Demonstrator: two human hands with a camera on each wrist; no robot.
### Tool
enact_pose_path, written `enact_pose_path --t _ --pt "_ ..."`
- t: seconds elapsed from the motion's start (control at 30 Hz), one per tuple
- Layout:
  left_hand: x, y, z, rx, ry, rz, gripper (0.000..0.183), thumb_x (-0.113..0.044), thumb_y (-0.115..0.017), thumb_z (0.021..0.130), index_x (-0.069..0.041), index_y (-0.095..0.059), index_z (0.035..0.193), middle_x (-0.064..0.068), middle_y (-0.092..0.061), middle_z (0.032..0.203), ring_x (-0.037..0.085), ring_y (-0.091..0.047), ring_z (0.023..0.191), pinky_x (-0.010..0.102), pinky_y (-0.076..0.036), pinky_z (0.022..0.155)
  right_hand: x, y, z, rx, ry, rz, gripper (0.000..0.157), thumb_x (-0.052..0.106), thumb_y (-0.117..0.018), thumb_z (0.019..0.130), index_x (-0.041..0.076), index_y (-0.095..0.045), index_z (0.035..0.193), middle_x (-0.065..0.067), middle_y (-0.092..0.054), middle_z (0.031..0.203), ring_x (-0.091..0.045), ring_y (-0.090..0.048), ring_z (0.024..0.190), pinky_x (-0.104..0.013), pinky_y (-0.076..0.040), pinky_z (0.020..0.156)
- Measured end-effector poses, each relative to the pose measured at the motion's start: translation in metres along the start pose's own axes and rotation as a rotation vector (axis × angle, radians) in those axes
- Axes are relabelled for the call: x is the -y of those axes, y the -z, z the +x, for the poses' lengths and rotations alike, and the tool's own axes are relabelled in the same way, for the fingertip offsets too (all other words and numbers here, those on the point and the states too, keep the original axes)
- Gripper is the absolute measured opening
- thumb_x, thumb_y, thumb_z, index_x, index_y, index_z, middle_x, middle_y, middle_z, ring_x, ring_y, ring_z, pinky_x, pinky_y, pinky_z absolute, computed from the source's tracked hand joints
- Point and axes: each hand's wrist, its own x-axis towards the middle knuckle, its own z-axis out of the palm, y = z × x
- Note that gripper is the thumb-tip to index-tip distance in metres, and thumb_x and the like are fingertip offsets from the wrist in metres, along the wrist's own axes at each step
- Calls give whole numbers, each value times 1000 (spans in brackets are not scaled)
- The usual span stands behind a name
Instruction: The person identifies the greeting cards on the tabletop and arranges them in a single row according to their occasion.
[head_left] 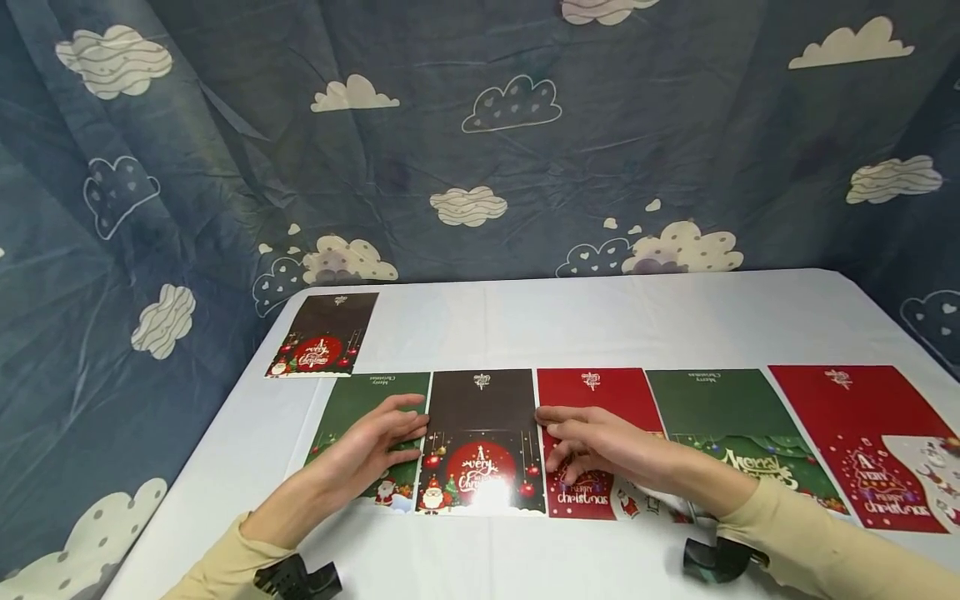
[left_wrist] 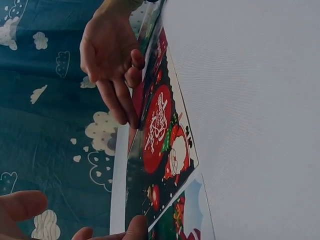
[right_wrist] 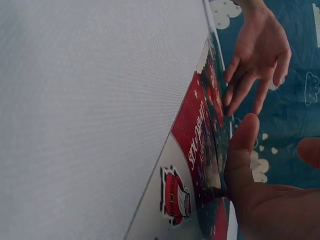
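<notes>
A dark brown Christmas card (head_left: 482, 410) lies flat in the row on the table, with a red round motif on its lower half. My left hand (head_left: 371, 442) is over the green card (head_left: 375, 388), its fingertips right at the dark card's left edge. At the opposite edge, my right hand (head_left: 603, 443) reaches over a red card (head_left: 592, 396), fingers extended and relaxed. The left wrist view shows the dark card (left_wrist: 159, 125) between both hands. In the right wrist view, the right thumb (right_wrist: 242, 150) hovers close over the red card (right_wrist: 192, 130).
Farther right in the row lie another green card (head_left: 712, 408) and a red card (head_left: 840, 417). A second dark brown card (head_left: 322, 321) rests alone at the back left. White cloth covers the table (head_left: 570, 325); a blue cloud-patterned curtain (head_left: 420, 150) hangs behind it.
</notes>
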Motion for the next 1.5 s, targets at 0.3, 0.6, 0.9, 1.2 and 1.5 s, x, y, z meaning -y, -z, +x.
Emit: enact_pose_path --t 0.3,0.6,0.9,1.2,1.5 --pt "2 3 0 -20 -17 -158 62 -18 -40 103 2 -9 152 32 -16 156 44 -21 143 50 -27 113 -2 4 0 30 -57 200 64 21 -47 104 -7 -17 153 -24 -23 156 -28 -63 103 -35 -55 85" --pt "5 5 2 -71 -25 -278 61 -22 -38 105 3 -8 153 32 -18 155 48 -25 140 51 -29 112 -3 0 -1 4 -46 226 67 21 -49 103 -8 -15 153 -25 -20 157 -27 -63 103 -36 -56 84" --pt "8 8 4 -74 -21 -375 62 -23 -38 106 2 -8 154 33 -16 155 48 -22 141 51 -27 114 -5 0 0 -11 -49 299 64 19 -46 105 -8 -14 153 -24 -16 159 -26 -63 106 -38 -54 89" --pt "5 3 3 -102 -30 -312 62 -23 -38 105 2 -10 154 33 -21 154 43 -21 143 50 -23 115 -4 0 3 -31 -34 305 63 23 -41 106 -7 -12 154 -24 -14 160 -28 -58 112 -37 -52 93" --pt "7 -2 1 -150 -63 -188 71 -18 -42 100 -1 0 155 32 -29 151 42 -26 142 49 -20 116 -3 -5 7 -17 -29 284 65 27 -43 106 -7 -14 153 -25 -18 159 -26 -56 114 -33 -51 93"
